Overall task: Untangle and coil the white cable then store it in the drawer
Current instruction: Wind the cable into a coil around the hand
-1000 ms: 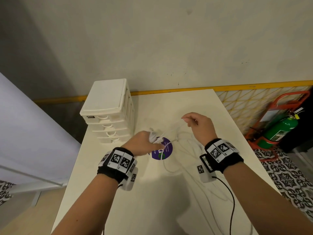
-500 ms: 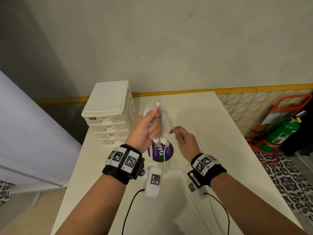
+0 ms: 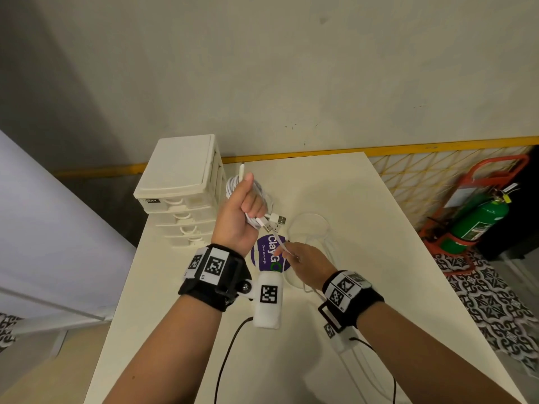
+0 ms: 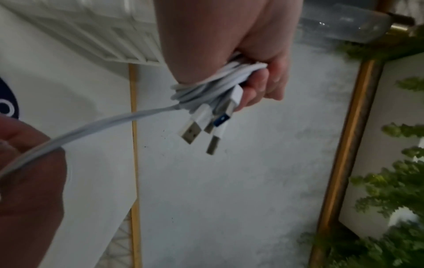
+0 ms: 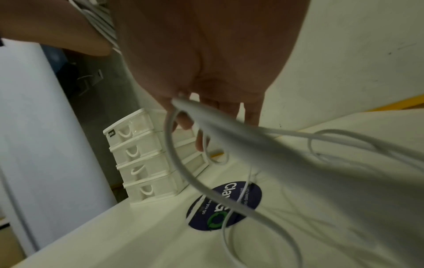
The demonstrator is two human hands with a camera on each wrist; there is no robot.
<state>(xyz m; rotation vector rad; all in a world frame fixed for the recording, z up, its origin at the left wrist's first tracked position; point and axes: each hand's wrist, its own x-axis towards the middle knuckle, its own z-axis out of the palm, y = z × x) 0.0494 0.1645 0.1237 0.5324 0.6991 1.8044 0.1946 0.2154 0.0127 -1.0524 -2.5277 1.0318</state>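
Note:
My left hand (image 3: 246, 205) is raised above the table and grips a bundle of coiled white cable (image 3: 262, 196) (image 4: 206, 85). Several USB plugs (image 4: 199, 125) stick out below the fist, and one plug end pokes up past the thumb. A single strand (image 4: 110, 121) runs from the bundle down to my right hand (image 3: 303, 259), which pinches it low over the table. More loose cable (image 5: 321, 145) trails from that hand in loops across the tabletop. The white drawer unit (image 3: 183, 191) (image 5: 146, 163) stands at the table's back left, its drawers closed.
A round dark sticker (image 3: 269, 258) lies on the white table (image 3: 364, 228) between my hands. A green fire extinguisher (image 3: 478, 223) in an orange stand sits on the floor to the right. The wall is just behind the table.
My left hand has lifted the cable bundle off the table and turned upright. My right hand has come in from the far right and dropped lower, drawing a strand down from the bundle.

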